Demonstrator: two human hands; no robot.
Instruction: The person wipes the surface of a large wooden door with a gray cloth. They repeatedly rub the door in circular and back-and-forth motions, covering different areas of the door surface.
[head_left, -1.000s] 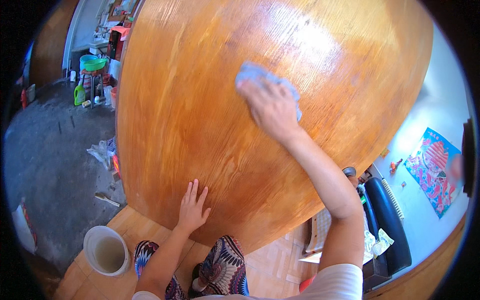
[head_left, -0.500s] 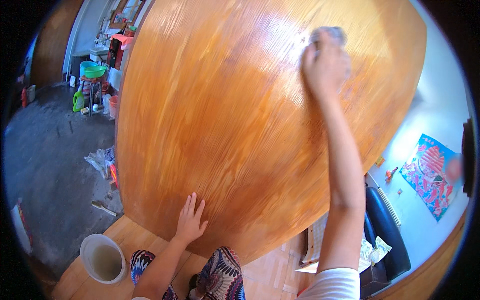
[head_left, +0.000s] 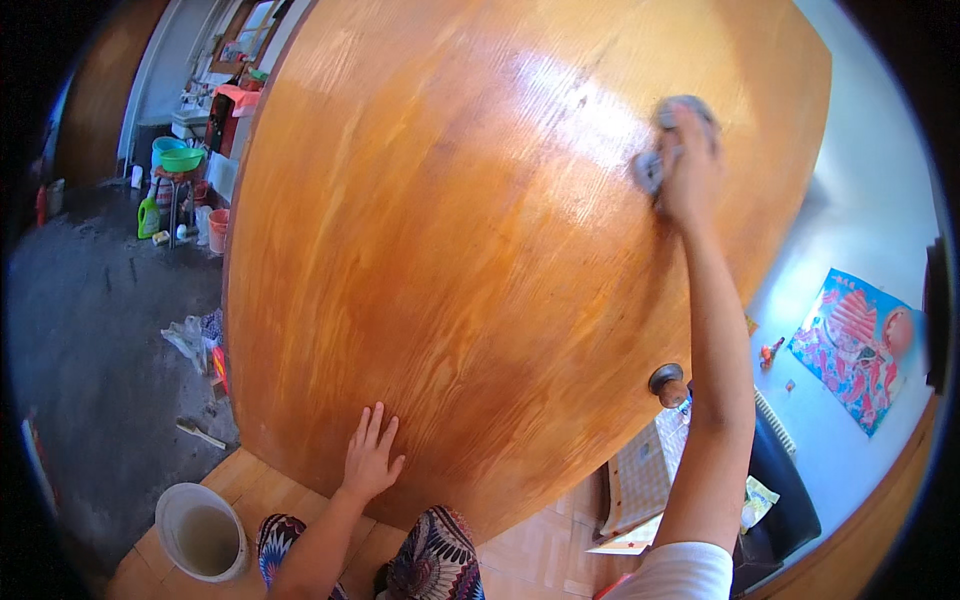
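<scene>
A large, glossy orange-brown wooden door (head_left: 440,270) fills the middle of the view, its wet-looking surface catching a bright glare. My right hand (head_left: 692,180) reaches far up on it, fingers closed over a crumpled grey cloth (head_left: 650,170) pressed against the wood. Low on the same door, my left hand (head_left: 372,458) rests flat with its fingers out and nothing in it. A dark round knob (head_left: 668,384) sits by the door's lower right edge, beside my right forearm.
At lower left stands a white bucket (head_left: 202,532) with cloudy water. A brush (head_left: 201,433) and plastic bags (head_left: 188,342) lie on the dark floor. Farther off, a stool holds a green basin (head_left: 181,160). Right of the door are a black seat (head_left: 790,500) and a colourful poster (head_left: 853,345).
My right hand has moved right and downward with the cloth, which now spreads out more. The knob has come into view beside my arm. My left hand stays on the door.
</scene>
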